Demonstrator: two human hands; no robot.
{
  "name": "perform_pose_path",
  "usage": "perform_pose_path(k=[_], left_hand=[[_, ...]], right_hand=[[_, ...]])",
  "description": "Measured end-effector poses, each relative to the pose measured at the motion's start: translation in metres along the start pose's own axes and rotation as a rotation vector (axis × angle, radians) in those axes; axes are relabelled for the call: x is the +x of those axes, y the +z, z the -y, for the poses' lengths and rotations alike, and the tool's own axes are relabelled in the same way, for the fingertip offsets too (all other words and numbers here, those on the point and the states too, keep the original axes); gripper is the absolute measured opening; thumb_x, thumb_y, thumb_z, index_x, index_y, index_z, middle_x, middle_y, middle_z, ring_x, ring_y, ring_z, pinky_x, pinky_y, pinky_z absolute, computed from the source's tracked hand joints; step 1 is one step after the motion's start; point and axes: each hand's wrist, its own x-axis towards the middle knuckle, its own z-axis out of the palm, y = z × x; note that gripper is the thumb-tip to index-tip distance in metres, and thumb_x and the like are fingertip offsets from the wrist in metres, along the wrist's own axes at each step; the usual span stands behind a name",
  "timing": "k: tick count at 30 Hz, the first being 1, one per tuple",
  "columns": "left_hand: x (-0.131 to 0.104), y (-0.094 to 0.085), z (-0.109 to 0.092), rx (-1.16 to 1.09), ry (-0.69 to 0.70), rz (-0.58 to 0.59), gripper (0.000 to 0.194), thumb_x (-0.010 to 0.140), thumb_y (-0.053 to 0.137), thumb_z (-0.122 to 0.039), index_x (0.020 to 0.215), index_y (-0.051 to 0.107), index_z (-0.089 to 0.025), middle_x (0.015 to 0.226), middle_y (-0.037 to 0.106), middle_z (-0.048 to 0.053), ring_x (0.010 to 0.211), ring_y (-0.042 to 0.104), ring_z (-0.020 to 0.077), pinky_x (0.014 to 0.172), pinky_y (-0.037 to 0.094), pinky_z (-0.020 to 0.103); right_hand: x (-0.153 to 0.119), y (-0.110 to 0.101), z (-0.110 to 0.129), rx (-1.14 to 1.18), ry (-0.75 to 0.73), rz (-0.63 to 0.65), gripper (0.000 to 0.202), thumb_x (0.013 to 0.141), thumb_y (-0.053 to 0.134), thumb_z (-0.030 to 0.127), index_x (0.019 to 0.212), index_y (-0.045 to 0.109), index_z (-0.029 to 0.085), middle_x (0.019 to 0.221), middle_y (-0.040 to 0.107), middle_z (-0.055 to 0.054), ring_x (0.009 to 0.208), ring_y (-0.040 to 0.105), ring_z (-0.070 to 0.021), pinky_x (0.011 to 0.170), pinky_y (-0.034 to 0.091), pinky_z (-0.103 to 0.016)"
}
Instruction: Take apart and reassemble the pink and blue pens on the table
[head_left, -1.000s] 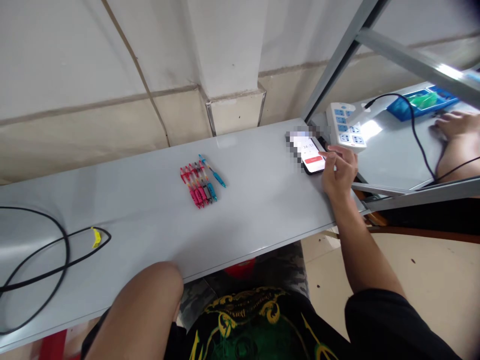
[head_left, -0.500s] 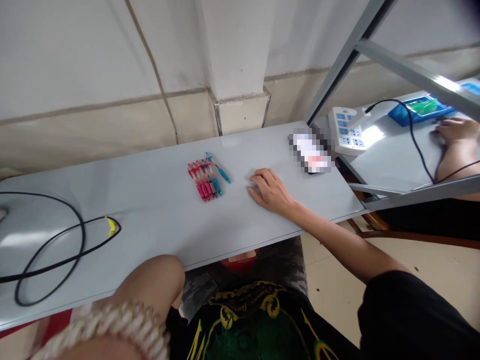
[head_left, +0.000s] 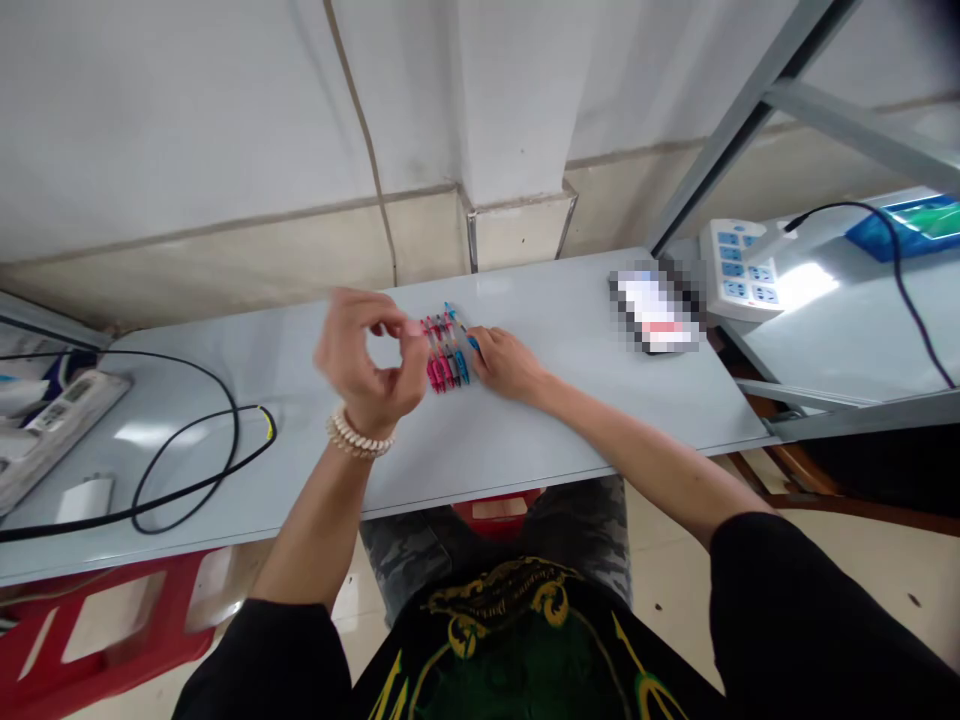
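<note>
Gray tabletop [head_left: 465, 455] has pink, dk & blue pens [head_left: 448, 371] w/ clear barrels.

The pink pens [head_left: 438, 376] are showing a strong, even pink on their grips; beside them, one grip on a dark pen [head_left: 453, 368] is reading grey-black and another on a blue pen [head_left: 463, 367] is reading bright blue. The table [head_left: 540, 440] is presenting a plain pale grey. The bracelet [head_left: 349, 436] is showing cream-white. The shirt [head_left: 517, 660] is displaying gold scrollwork and a green print on black; the trousers [head_left: 416, 555] are bearing grey camouflage. The cable [head_left: 235, 430] is appearing black with a yellow tag [head_left: 268, 424]. The power strip [head_left: 716, 255] is showing white with blue socket panels.
</note>
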Motion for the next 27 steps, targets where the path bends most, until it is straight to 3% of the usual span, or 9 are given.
perform_pose_path(k=[2,4,7,10,14,17,20,23,27], left_hand=[[-0.001,0.023,0.005,-0.228,0.014,-0.127,0.018,0.099,0.067,-0.041,0.102,0.063,-0.024,0.092,0.072,0.004,0.079,0.072,0.0198,0.078,0.063,0.038],[-0.003,0.039,0.010,-0.456,-0.080,-0.091,0.026,0.099,0.069,-0.049,0.102,0.063,-0.024,0.077,0.070,0.000,0.061,0.068,0.0159,0.061,0.058,0.030],[-0.007,0.049,0.015,-0.577,-0.153,-0.001,0.038,0.100,0.069,-0.058,0.113,0.070,-0.022,0.076,0.075,0.002,0.058,0.071,0.0162,0.058,0.059,0.028],[-0.009,0.050,0.018,-0.531,-0.140,0.070,0.043,0.101,0.068,-0.060,0.118,0.076,-0.021,0.081,0.079,0.004,0.064,0.074,0.0168,0.063,0.061,0.029],[-0.006,0.045,0.031,-0.467,-0.129,0.058,0.037,0.096,0.070,-0.055,0.094,0.079,-0.019,0.077,0.078,0.006,0.066,0.071,0.0179,0.065,0.057,0.029],[0.002,0.032,0.051,-0.298,-0.170,0.162,0.033,0.096,0.063,-0.046,0.100,0.081,-0.019,0.067,0.071,0.002,0.055,0.060,0.0166,0.057,0.048,0.029],[0.012,0.014,0.073,0.111,-0.131,0.287,0.032,0.091,0.058,-0.026,0.106,0.084,-0.017,0.064,0.067,0.002,0.062,0.063,0.0209,0.072,0.052,0.034],[0.016,-0.001,0.090,0.436,-0.143,0.351,0.037,0.091,0.055,-0.019,0.113,0.085,-0.018,0.079,0.076,0.010,0.083,0.073,0.0318,0.086,0.055,0.043],[0.014,-0.009,0.098,0.603,-0.233,0.433,0.039,0.093,0.057,-0.019,0.123,0.081,-0.019,0.105,0.082,0.019,0.102,0.077,0.0428,0.090,0.057,0.051]], right_hand=[[-0.002,0.000,-0.004,0.070,-0.010,-0.067,0.037,0.108,0.040,0.017,0.139,0.058,0.014,0.127,0.077,-0.022,0.116,0.069,-0.0316,0.104,0.057,-0.048],[-0.006,0.000,-0.006,0.132,-0.033,-0.175,0.033,0.109,0.039,0.019,0.134,0.061,0.017,0.125,0.077,-0.021,0.116,0.069,-0.0304,0.103,0.057,-0.047],[-0.013,0.002,0.003,0.161,-0.128,-0.308,0.030,0.110,0.038,0.021,0.126,0.063,0.020,0.120,0.076,-0.019,0.114,0.068,-0.0297,0.103,0.057,-0.047],[-0.016,0.007,0.024,0.156,-0.297,-0.256,0.033,0.114,0.033,0.025,0.121,0.065,0.019,0.110,0.075,-0.017,0.104,0.067,-0.0282,0.099,0.058,-0.046],[-0.010,0.015,0.046,0.220,-0.398,-0.149,0.033,0.116,0.032,0.028,0.126,0.062,0.020,0.117,0.074,-0.016,0.112,0.066,-0.0277,0.104,0.057,-0.046],[-0.003,0.017,0.044,0.289,-0.341,-0.119,0.029,0.115,0.046,0.038,0.132,0.059,0.019,0.127,0.071,-0.018,0.120,0.064,-0.0294,0.110,0.055,-0.049],[0.000,0.013,0.033,0.271,-0.134,-0.095,0.023,0.114,0.049,0.037,0.120,0.065,0.021,0.124,0.067,-0.016,0.115,0.062,-0.0285,0.109,0.054,-0.049],[0.000,0.009,0.027,0.196,-0.022,-0.032,0.019,0.109,0.053,0.027,0.118,0.068,0.021,0.119,0.064,-0.013,0.109,0.061,-0.0264,0.106,0.053,-0.045],[-0.002,0.007,0.031,0.136,-0.022,0.003,0.021,0.109,0.052,0.024,0.120,0.070,0.020,0.117,0.065,-0.012,0.106,0.061,-0.0259,0.106,0.051,-0.044]])
